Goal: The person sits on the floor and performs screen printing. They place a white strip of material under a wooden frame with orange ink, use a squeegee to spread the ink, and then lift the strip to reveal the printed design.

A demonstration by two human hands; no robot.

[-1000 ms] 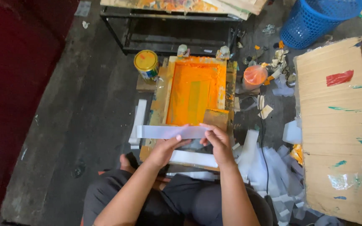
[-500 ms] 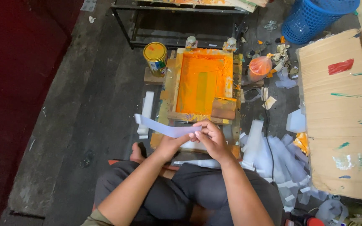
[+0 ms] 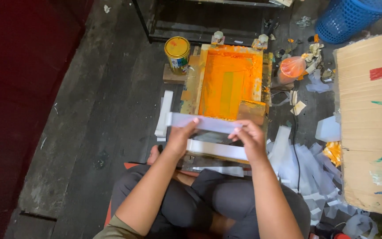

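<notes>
Both bare forearms reach forward from the crossed legs, converging slightly. The left hand [image 3: 180, 137] curls in a pinch, thumb on top — fingers tucked under. The right hand [image 3: 249, 136] sits level with it, fingertips [image 3: 235, 131] bent inward, wrist straight.

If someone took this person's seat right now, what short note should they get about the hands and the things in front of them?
Left hand: pinching the white strip near its left end.
Right hand: fingertips on the strip's right end.
The strip is held flat above the near edge of the orange-inked screen frame.
Another white strip lies below it; more strips sit left of the frame, loose ones lie on the right.
Yellow-lidded can stands at the frame's far left.
The held strip isn't set down yet.
</notes>
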